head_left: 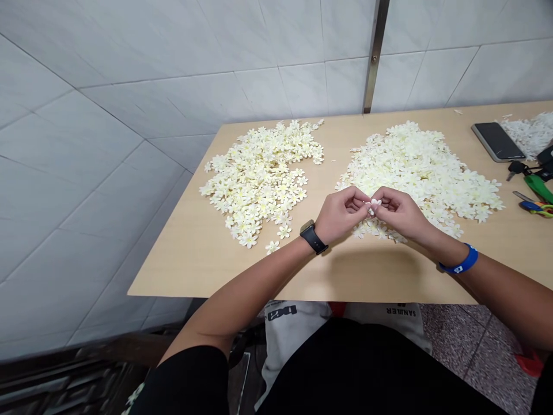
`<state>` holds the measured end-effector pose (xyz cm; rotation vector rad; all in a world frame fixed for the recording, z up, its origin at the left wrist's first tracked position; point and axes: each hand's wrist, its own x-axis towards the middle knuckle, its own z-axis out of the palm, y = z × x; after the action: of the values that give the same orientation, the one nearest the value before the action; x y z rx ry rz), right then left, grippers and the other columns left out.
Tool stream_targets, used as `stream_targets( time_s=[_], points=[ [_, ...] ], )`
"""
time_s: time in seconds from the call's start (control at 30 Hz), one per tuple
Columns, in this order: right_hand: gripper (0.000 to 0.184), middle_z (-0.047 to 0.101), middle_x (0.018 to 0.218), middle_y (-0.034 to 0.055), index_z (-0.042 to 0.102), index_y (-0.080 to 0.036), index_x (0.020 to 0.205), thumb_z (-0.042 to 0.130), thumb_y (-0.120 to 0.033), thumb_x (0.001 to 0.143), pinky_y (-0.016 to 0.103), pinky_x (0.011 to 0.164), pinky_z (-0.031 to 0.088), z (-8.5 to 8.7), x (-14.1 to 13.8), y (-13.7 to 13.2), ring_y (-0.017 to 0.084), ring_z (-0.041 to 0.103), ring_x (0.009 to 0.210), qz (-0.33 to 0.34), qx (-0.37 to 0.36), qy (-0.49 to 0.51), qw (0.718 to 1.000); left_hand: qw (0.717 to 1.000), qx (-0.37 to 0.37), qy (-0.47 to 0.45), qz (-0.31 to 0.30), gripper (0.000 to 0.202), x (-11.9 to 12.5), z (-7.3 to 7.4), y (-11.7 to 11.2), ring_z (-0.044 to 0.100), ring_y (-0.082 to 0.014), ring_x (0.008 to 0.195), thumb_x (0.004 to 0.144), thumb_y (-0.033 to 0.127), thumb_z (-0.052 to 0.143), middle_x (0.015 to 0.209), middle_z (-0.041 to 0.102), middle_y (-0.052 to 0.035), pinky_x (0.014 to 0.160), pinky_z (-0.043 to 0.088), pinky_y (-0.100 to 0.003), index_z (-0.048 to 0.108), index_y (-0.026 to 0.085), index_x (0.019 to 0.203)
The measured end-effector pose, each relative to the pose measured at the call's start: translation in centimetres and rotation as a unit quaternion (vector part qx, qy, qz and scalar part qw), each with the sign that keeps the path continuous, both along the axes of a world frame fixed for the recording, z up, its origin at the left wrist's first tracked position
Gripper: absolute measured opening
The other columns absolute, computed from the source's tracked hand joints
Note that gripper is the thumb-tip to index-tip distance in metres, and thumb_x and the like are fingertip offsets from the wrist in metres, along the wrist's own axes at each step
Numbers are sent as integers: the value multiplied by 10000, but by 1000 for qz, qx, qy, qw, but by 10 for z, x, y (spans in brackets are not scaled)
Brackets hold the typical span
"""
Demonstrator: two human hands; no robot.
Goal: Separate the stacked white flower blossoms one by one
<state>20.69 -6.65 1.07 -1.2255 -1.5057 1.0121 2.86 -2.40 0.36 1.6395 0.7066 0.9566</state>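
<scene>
A small white artificial flower (375,204) is pinched between the fingertips of both hands, above the near edge of the right-hand flower pile (425,167). My left hand (343,214), with a black watch on its wrist, is closed on the flower from the left. From the other side my right hand (400,213) grips it too, a blue band round that wrist. Fingers partly hide the flower. Further left lies a second pile of cream-white flowers with yellow centres (263,173), a few of them loose at its near end.
On the right of the table (194,262) lie a phone (497,142), a key (516,168), scissors with coloured handles (536,206) and a heap of white bits (533,135). Tiled walls (276,46) border the back and left, with a metal strip (375,63) at the back.
</scene>
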Motion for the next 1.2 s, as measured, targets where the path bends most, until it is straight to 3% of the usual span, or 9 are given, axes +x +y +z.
stream_targets(
  time_s=[0.1, 0.23, 0.47, 0.6, 0.8, 0.9, 1.07, 1.2],
  points=[
    [118, 607, 677, -13, 623, -199, 775, 719, -265, 790, 260, 567, 400, 2, 1, 2, 118, 522, 604, 20, -8, 15, 1000, 999, 41, 29, 16, 164, -2, 0, 1, 693, -116, 690, 848, 292, 727, 782, 739, -47, 620, 528, -209, 664, 144, 883],
    [63, 660, 689, 0, 679, -199, 831, 709, -205, 776, 287, 640, 494, 5, 7, 6, 143, 610, 654, 57, -31, 41, 997, 1000, 15, 17, 22, 144, -4, 1, 6, 703, -118, 691, 846, 273, 715, 766, 724, -33, 641, 545, -216, 656, 147, 886],
    [344, 753, 777, 50, 712, -198, 962, 845, -436, 753, 341, 676, 584, 6, 14, 8, 177, 692, 684, 86, -81, 86, 989, 997, -78, -20, -4, 171, -7, 6, 15, 678, -98, 619, 807, 241, 746, 694, 683, -2, 623, 550, -208, 647, 137, 902],
    [356, 700, 664, 18, 668, -200, 828, 863, -480, 728, 303, 590, 528, 8, 6, 4, 146, 623, 591, 52, -78, 88, 992, 997, -80, -18, -14, 169, -4, 5, 10, 686, -105, 630, 804, 241, 744, 695, 686, -8, 616, 542, -206, 640, 139, 891],
    [185, 501, 535, -64, 551, -210, 748, 726, -262, 781, 229, 460, 298, 5, 0, 1, 83, 425, 480, 14, -68, 30, 997, 998, 43, 37, 10, 150, 2, -6, 0, 683, -112, 698, 864, 293, 695, 773, 714, -36, 637, 529, -209, 662, 153, 907],
    [125, 439, 536, -79, 545, -210, 738, 669, -190, 741, 228, 464, 252, 3, 4, 3, 74, 370, 480, 21, -46, 8, 999, 996, 69, 49, 13, 138, 2, -9, 0, 668, -108, 694, 867, 284, 689, 779, 707, -32, 635, 522, -209, 664, 157, 915],
    [129, 643, 681, -10, 632, -199, 845, 622, -141, 730, 252, 553, 407, 10, 11, 3, 122, 551, 605, 81, -40, 25, 996, 1000, -20, -2, -2, 160, -2, 0, 5, 691, -117, 697, 840, 266, 724, 747, 680, -19, 653, 546, -219, 633, 153, 908],
    [186, 684, 758, 12, 681, -208, 965, 713, -222, 782, 279, 619, 479, 15, 12, 1, 150, 609, 678, 86, -32, 31, 995, 996, -77, -36, -34, 190, -4, 8, 9, 695, -115, 682, 820, 263, 746, 762, 666, -13, 686, 580, -244, 613, 152, 899]
  ],
)
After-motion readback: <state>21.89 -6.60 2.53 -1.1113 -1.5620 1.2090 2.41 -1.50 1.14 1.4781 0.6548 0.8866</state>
